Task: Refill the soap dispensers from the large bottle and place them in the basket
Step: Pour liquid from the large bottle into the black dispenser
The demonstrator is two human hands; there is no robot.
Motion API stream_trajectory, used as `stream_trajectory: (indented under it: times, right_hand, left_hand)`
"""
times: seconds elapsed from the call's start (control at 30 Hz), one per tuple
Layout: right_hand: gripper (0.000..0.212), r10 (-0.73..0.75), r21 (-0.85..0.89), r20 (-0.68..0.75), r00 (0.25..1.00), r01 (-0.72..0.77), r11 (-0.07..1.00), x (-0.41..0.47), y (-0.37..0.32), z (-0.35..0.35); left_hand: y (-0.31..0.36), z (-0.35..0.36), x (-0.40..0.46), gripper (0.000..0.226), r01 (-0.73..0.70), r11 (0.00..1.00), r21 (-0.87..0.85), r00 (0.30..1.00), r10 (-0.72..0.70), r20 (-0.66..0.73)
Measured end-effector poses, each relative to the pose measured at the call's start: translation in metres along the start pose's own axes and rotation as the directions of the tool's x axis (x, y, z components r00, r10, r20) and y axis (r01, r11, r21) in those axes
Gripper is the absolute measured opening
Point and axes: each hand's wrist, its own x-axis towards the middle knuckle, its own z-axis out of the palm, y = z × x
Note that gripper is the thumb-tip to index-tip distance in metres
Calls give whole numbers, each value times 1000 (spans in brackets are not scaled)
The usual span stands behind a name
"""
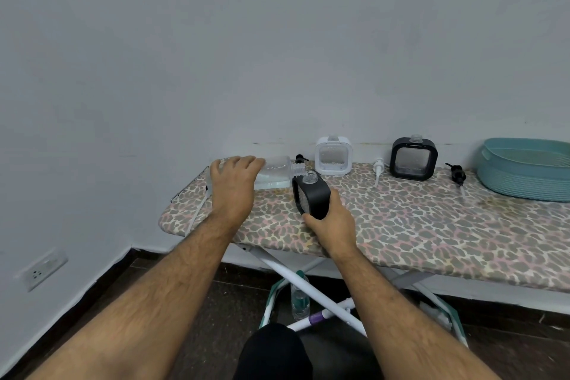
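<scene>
My left hand [236, 182] grips the large clear bottle [274, 174], tipped on its side with its open mouth at the neck of a black soap dispenser [313, 196]. That dispenser is tilted toward the bottle and my right hand [331, 219] holds it from below. A white dispenser [333, 156] and a second black dispenser [413, 159] stand uncapped at the back of the board. The teal basket [524, 191] sits at the far right.
All of this rests on a leopard-print ironing board [431, 234] against a grey wall. Three loose pump heads lie on it: black [300, 159], white [377, 168] and black [456, 174]. A water bottle [299, 299] stands on the floor between the board's legs.
</scene>
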Motion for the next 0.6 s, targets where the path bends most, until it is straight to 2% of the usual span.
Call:
stream_trajectory:
  times: [0.6]
  right_hand:
    - [65,2,14,3,1000,-2,1000,2,3,3]
  left_hand:
    - [0,-1,1,72,-11,1000,20,1000,11,-7]
